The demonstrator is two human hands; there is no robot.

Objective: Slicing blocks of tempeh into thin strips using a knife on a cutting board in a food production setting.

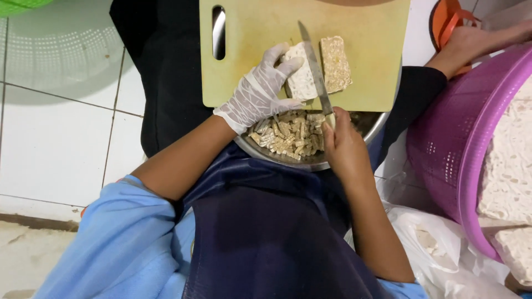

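Note:
My left hand (260,91), in a white glove, presses down on a pale tempeh block (302,83) lying on a yellow-green cutting board (255,33). My bare right hand (344,145) grips the handle of a knife (313,66) whose blade lies between that block and a second tempeh slab (335,63) to its right. Under the board's near edge sits a metal bowl (371,126) holding several cut tempeh strips (288,135).
A purple perforated basket (449,138) with large tempeh slabs stands at the right, above a white plastic bag (429,243). Another person's hand (471,44) reaches in at top right near an orange object (446,16). A green colander (61,50) rests on the white tiled floor.

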